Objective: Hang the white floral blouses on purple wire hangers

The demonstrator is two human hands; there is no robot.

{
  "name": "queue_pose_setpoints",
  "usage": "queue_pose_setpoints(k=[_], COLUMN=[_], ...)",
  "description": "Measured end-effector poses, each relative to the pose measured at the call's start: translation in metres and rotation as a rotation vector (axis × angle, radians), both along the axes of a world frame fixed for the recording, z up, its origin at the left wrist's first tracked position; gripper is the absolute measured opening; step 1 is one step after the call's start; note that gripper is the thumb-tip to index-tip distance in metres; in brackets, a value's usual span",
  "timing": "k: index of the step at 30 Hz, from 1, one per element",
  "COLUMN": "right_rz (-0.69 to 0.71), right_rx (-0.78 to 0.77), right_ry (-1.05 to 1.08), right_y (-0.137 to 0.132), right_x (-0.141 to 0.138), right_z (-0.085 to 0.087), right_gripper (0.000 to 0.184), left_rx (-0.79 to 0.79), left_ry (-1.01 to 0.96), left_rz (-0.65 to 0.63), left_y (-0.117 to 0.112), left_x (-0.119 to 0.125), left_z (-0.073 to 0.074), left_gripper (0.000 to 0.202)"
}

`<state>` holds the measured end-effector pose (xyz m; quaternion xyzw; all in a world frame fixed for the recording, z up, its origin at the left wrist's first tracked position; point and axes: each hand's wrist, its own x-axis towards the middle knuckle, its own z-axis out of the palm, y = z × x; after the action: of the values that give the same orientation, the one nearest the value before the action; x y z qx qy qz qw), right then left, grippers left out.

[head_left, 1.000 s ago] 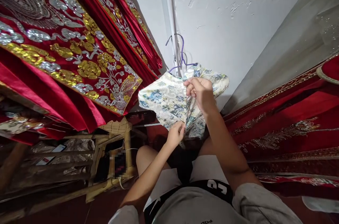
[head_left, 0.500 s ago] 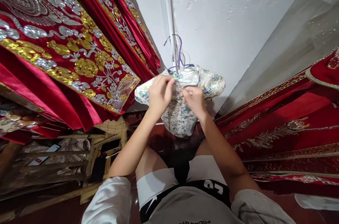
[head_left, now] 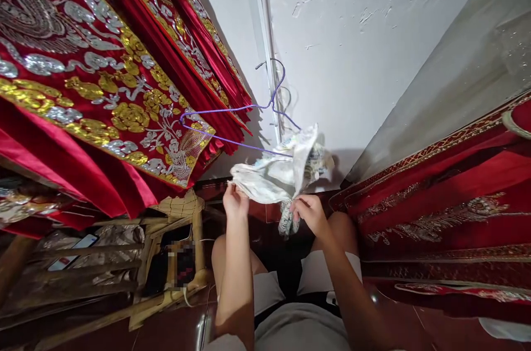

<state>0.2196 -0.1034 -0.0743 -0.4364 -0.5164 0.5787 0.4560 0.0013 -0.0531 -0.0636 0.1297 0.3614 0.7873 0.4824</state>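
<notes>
A white garment with a blue and yellow floral print (head_left: 269,178) is bunched below a purple wire hanger (head_left: 226,111). The hanger's left arm is bare, while its right arm still runs into the cloth. My left hand (head_left: 236,200) pinches the garment's left edge. My right hand (head_left: 309,213) is closed on its lower right part, beside a gathered, darker patterned bit of fabric hanging down. The pale inner side of the cloth faces me.
Red embroidered cloths (head_left: 136,102) hang at the left, and more red fabric (head_left: 435,196) hangs at the right. A white wall (head_left: 352,63) stands ahead. At lower left are a bamboo seat (head_left: 178,207) and a phone (head_left: 72,253).
The garment has come off the hanger's left arm and is pulled down towards me. Both my hands have moved lower, the left one slightly outwards. The hanger's bare left side now shows.
</notes>
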Motion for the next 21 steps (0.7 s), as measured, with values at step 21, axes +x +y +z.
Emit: queue_pose_setpoints(k=[21], right_rz=[0.420], right_rx=[0.494], right_ry=[-0.407], right_y=[0.086], right_x=[0.036], right_z=[0.102], right_gripper=[0.011], left_rx=[0.080], left_ry=[1.318], left_rz=[-1.124], left_y=[-0.047], left_x=[0.013], left_z=[0.032], left_gripper=[0.047])
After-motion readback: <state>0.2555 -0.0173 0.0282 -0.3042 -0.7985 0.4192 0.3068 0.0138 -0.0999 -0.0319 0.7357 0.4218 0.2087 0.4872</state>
